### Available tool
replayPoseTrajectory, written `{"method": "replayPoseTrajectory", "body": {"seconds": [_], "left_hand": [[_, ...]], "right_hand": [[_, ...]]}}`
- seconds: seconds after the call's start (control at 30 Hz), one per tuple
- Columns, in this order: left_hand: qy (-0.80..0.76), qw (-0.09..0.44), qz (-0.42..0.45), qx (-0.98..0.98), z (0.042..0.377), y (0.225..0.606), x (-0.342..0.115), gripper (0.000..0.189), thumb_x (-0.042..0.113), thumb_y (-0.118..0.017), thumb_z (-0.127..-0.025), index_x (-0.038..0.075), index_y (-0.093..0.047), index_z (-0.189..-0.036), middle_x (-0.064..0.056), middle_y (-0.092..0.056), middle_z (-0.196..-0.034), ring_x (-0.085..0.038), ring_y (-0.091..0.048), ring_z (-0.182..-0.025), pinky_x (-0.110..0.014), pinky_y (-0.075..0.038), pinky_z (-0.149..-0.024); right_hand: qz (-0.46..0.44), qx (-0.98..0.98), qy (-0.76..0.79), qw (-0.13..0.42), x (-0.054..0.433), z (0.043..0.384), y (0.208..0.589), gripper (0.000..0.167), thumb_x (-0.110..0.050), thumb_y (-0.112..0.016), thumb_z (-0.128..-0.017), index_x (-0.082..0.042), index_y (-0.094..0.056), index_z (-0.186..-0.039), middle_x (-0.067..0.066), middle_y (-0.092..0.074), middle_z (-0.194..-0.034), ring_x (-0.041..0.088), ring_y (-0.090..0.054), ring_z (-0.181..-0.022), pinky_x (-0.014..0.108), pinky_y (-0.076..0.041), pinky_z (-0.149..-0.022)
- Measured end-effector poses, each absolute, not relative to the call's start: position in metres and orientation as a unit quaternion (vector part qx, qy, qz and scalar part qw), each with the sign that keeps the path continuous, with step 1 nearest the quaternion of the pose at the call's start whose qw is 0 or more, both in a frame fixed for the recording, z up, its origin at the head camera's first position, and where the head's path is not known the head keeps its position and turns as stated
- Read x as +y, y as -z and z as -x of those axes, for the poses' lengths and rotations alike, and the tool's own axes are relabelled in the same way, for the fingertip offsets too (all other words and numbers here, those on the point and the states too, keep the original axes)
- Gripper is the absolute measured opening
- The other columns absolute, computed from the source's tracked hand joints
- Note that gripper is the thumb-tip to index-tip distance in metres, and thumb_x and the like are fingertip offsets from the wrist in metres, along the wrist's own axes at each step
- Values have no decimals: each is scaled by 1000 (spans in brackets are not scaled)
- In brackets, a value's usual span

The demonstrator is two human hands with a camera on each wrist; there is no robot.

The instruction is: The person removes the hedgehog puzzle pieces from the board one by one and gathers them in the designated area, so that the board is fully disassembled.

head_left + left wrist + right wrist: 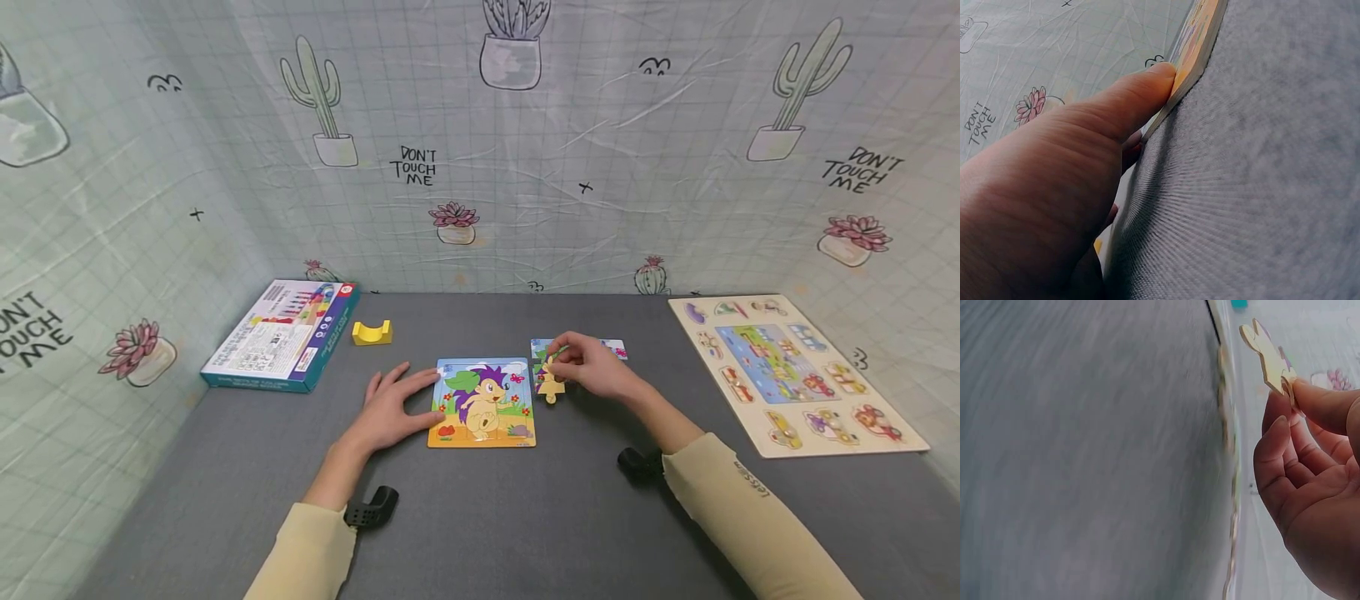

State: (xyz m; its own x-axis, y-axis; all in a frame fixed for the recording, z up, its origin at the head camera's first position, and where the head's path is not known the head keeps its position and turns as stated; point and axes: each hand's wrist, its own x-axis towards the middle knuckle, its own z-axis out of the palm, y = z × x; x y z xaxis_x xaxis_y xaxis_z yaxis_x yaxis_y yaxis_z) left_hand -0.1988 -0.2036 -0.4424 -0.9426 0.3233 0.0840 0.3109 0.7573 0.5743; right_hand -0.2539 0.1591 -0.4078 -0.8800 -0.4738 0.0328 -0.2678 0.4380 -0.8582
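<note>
A square hedgehog jigsaw puzzle (483, 404) lies flat on the table in front of me. My left hand (390, 410) rests at its left side, fingers spread, with the thumb (1147, 81) touching the lower left edge. To the right of the puzzle, my right hand (592, 367) pinches a jigsaw piece (1266, 359) between thumb and fingertips. That piece is pale yellow with a bit of purple and is raised off the table. Other colourful jigsaw pieces (617, 348) lie behind and beside the right hand, which partly hides them.
A flat game box (281, 333) sits at the back left, with a yellow notched block (372, 333) beside it. On the right lies a wooden picture board (795, 375). Printed fabric (525, 208) walls the grey table (517, 533) at back and sides.
</note>
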Motion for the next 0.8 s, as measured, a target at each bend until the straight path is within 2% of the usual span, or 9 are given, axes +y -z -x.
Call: {"method": "replayPoseTrajectory", "body": {"seconds": [0.2,0.5,0.8], "left_hand": [[-303,10,-169,938,200,442,-204,70,42,-78,-87,16,-55,-147,-8,-51,-150,-39,-21,-149,-64,0,-116],[-304,12,-167,938,198,441,-202,70,43,-78,-87,15,-56,-147,-10,-52,-149,-40,-21,-148,-64,1,-115],[-302,9,-167,939,199,442,-203,70,42,-78,-87,15,-55,-147,-9,-52,-149,-40,-21,-148,-64,1,-116]], "right_hand": [[203,857,463,99,174,255,412,21,-7,-63,-100,4,-59,-117,11,-69,-93,23,-67,-84,36,-52,-70],[191,870,443,98,196,260,414,22,-8,-63,-100,5,-59,-117,12,-68,-93,23,-64,-82,36,-50,-70],[187,895,398,73,206,260,415,20,-9,-66,-98,4,-61,-112,9,-64,-92,21,-58,-81,34,-48,-69]]}}
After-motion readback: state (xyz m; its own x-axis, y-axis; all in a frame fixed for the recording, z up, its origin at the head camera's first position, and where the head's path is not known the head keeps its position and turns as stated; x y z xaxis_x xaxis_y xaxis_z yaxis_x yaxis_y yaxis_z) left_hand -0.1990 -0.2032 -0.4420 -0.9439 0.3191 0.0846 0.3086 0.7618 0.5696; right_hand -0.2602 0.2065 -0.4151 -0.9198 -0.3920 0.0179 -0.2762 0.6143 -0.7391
